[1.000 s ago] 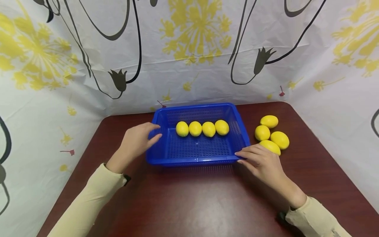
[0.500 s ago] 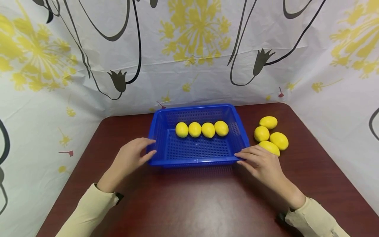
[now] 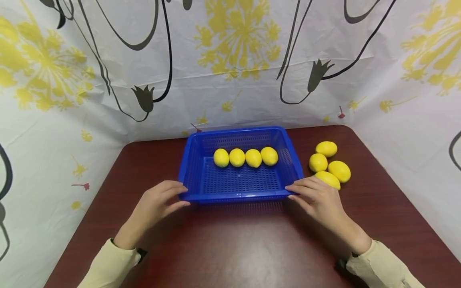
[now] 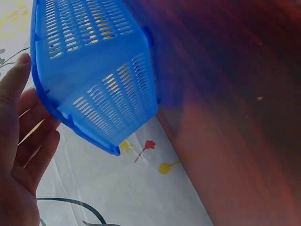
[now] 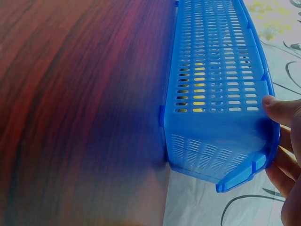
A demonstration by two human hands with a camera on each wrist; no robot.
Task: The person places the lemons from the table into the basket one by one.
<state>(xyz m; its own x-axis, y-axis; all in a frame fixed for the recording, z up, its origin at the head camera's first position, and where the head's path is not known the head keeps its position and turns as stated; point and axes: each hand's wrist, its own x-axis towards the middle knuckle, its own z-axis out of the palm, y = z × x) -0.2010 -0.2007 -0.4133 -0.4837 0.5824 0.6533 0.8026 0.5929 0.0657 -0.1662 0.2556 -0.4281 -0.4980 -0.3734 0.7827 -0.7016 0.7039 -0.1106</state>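
A blue plastic basket [image 3: 239, 196] with slotted walls stands on the table. Inside it, several yellow lemons [image 3: 253, 158] sit in a row toward the back wall. My left hand [image 3: 153, 206] is at the basket's near left corner, fingers over the rim and thumb on the front side; the left wrist view shows this hand [image 4: 23, 127] at the rim. At the near right corner, my right hand [image 3: 320, 200] pinches the rim between thumb and fingers. From the right wrist camera, the thumb [image 5: 280, 109] lies against the outer wall while the fingers reach over the edge.
Several more lemons [image 3: 339, 172] lie in a cluster on the table right of the basket, one partly behind my right hand. The dark red wooden table [image 3: 230, 248] ends at a patterned white sheet [image 3: 230, 92] hung behind and at both sides.
My left hand has moved from above the basket's left rim down toward me to the near left corner, where it now grips the rim. The right hand and the basket have stayed in place.
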